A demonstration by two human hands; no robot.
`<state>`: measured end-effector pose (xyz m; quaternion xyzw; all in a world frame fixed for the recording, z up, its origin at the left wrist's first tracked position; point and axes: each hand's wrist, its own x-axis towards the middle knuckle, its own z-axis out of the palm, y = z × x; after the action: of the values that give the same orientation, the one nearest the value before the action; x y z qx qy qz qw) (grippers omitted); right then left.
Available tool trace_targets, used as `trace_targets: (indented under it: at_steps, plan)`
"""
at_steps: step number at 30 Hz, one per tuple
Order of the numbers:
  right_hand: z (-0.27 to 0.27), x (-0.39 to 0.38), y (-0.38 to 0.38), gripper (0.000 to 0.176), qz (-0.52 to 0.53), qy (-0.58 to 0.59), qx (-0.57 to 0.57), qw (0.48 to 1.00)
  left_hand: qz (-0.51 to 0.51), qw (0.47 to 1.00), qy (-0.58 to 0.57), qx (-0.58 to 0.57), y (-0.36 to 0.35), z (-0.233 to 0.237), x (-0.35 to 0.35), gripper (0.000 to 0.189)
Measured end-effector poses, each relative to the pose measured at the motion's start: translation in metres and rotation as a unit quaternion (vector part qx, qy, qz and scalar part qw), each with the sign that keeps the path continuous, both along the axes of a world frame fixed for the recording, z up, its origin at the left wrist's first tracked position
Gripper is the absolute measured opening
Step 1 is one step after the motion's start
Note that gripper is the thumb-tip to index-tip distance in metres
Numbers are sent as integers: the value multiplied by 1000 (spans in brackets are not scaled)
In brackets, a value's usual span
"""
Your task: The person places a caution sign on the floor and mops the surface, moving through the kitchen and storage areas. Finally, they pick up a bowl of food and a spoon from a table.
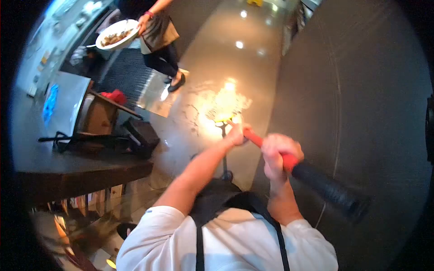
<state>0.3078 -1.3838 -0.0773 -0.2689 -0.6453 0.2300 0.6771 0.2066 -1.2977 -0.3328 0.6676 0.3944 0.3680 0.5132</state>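
A red pole (254,137) with a thick black grip slants across in front of me, its grip end at the lower right. My right hand (281,151) is wrapped round the red part just above the black grip. Further down the pole, my left hand (236,134) is closed on it. Beyond the left hand a yellow edge (223,120) shows near the floor, partly hidden; I cannot make out which kind of floor tool this is. Around it the wet, streaked floor (199,113) shines under bright light.
At the upper left another person (160,49) stands holding a white bowl (118,35) of food. A dark counter (90,167) runs along the left, with a black box-like object (141,137) on it. A dark wall (312,90) rises close on the right.
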Motion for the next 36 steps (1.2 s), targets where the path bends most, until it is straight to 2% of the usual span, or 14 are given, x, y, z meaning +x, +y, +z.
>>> trace_targets:
  at_steps: [1, 3, 10, 22, 23, 24, 26, 27, 29, 30, 31, 32, 34, 36]
  plan:
    - [4, -4, -4, 34, -6, -21, 40, 999, 12, 996, -50, -78, -6, -15, 3, 3]
    - [10, -10, -11, 38, 46, 28, 38, 998, 55, 995, 10, 88, -19, -11, -1, 9]
    - [17, -4, 11, 46, 88, 76, -3, 993, 48, 979, 66, 188, -2, 21, -15, 18]
    - [-21, -62, 172, 45, 69, 67, -38, 995, 89, 946, 42, 309, 195, -21, -73, 25]
    - [-25, -75, 198, 47, 57, 70, -35, 995, 85, 951, 20, 297, 220, -14, -84, 26]
    - [-34, -87, 224, 45, 59, 80, -22, 995, 17, 991, -110, 73, 252, -43, -89, 23]
    - [-62, -110, 279, 42, 55, 108, 21, 992, 11, 856, -360, -370, 306, -48, -114, 20]
    - [-77, -122, 304, 40, 51, 121, 42, 991, 19, 926, -315, -209, 344, -78, -123, 16]
    - [-104, -147, 357, 22, 17, 94, 20, 995, 118, 820, -464, -314, 396, -80, -140, 16]
    - [-108, -161, 372, 17, 9, 84, -77, 993, 140, 822, -444, -327, 421, -78, -160, 8]
    - [-106, -175, 378, 14, 14, 83, -222, 971, 115, 978, -91, -146, 433, -57, -182, 9]
    - [-121, -186, 393, 13, 18, 85, -306, 948, 137, 948, 281, 61, 445, -38, -203, 21]
    - [-178, -198, 420, 15, 32, 88, -411, 907, 117, 964, 237, 5, 486, -100, -229, 40]
    - [-214, -213, 418, 16, -20, -42, -262, 964, 83, 937, 338, 22, 485, -89, -235, 33]
